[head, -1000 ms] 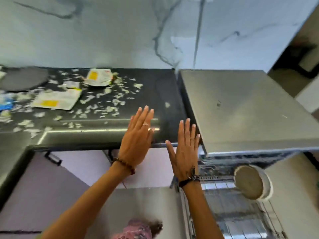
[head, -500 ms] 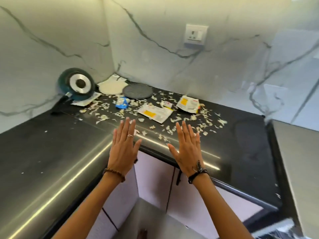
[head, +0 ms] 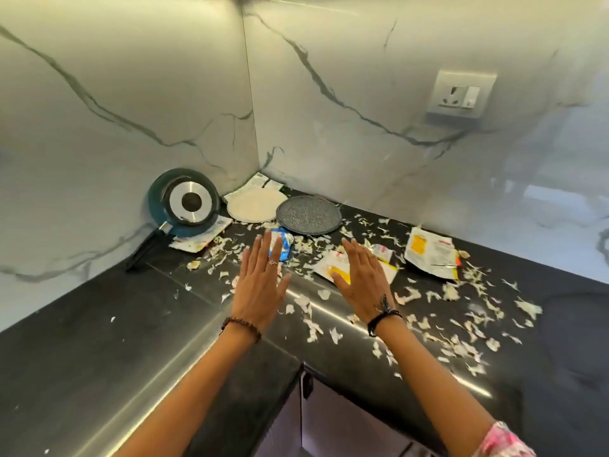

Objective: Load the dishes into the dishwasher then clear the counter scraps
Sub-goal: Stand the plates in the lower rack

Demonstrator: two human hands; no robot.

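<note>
Both hands hover flat over the black corner counter [head: 99, 351], fingers spread, holding nothing. My left hand [head: 260, 285] is above a blue wrapper [head: 283, 247]. My right hand [head: 362, 282] covers part of a white and yellow packet [head: 339, 272]. In the corner lie a dark speckled plate [head: 309, 215] and a cream plate [head: 255, 206], side by side. A teal frying pan [head: 184, 201] leans bottom-out against the left wall, its black handle resting on the counter. White peel scraps [head: 461, 328] are scattered across the counter, mostly to the right.
A second opened packet [head: 431, 255] lies near the back wall at the right. Paper sheets sit under the pan [head: 201, 239] and behind the cream plate. A wall socket [head: 461, 94] is above. Cabinet doors [head: 346, 423] are below the counter edge.
My view has swung left from the open dishwasher to the counter corner and moved closer. Both hands have stayed open and advanced over the scraps and packets.
</note>
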